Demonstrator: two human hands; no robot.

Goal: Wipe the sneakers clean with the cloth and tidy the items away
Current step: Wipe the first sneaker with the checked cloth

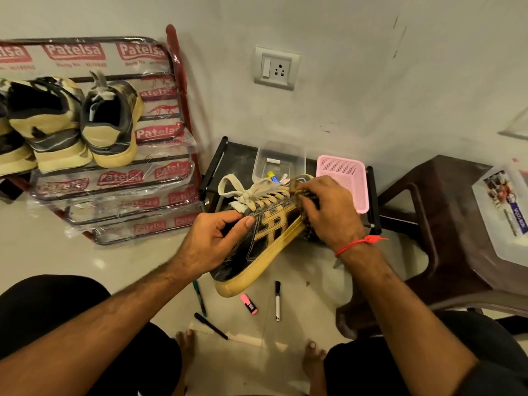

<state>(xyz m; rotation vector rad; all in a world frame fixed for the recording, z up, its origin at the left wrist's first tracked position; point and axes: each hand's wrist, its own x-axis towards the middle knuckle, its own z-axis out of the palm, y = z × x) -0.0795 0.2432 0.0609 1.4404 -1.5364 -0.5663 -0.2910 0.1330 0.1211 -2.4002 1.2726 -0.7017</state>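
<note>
A black sneaker (258,250) with yellow stripes, a yellow sole and cream laces is held tilted above the floor, heel toward me. My left hand (213,241) grips it at the collar beside the tongue, thumb on the outer side. My right hand (328,208) curls over the front of the shoe and holds a dark mottled cloth (311,232) against it. Most of the cloth is hidden under the palm. Three more worn sneakers (110,124) stand heel-out on the red shoe rack (183,90) at the left.
Two black pens (211,325), a green pen (199,297), a white marker (277,300) and a pink highlighter (249,303) lie on the floor by my feet. A clear container (278,160) and a pink basket (343,181) sit on a low black stand. A brown stool (445,224) with a clear box stands at the right.
</note>
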